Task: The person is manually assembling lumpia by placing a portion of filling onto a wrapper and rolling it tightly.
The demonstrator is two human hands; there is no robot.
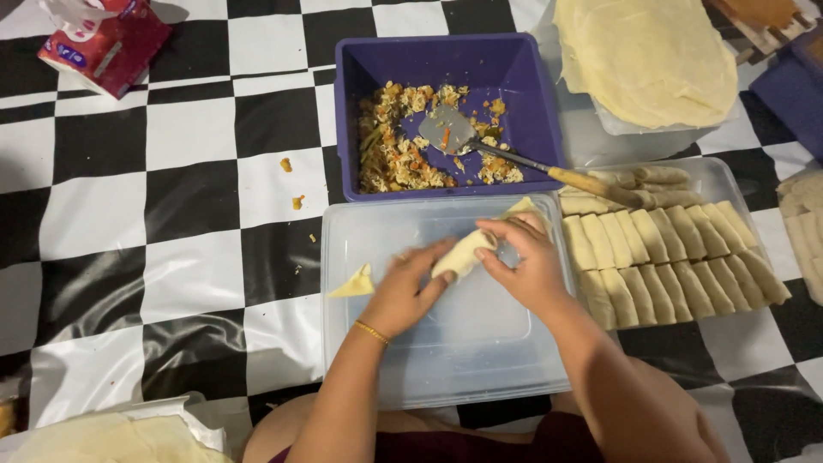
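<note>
Hands cover most of the half-rolled wrapper [464, 254].

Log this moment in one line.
left hand: on roll | right hand: folding wrapper | surface: clear lid | filling tub: spatula inside

Black & white checker cloth [171, 171] covers the whole surface. Purple tub [446, 60], far centre, w/ yellow-orange-green mixed filling [399, 150]; grey spatula [450, 129] w/ tan wood handle. Clear plastic lid [446, 343] near centre. Pale cream wrapper [463, 253] betw. hands; thin gold bracelet [371, 332] on left wrist. Cream-yellow rolls [669, 257] right. Pale yellow wrapper stack [651, 51] far right. Red & white tissue pack [103, 39] far left.
</note>
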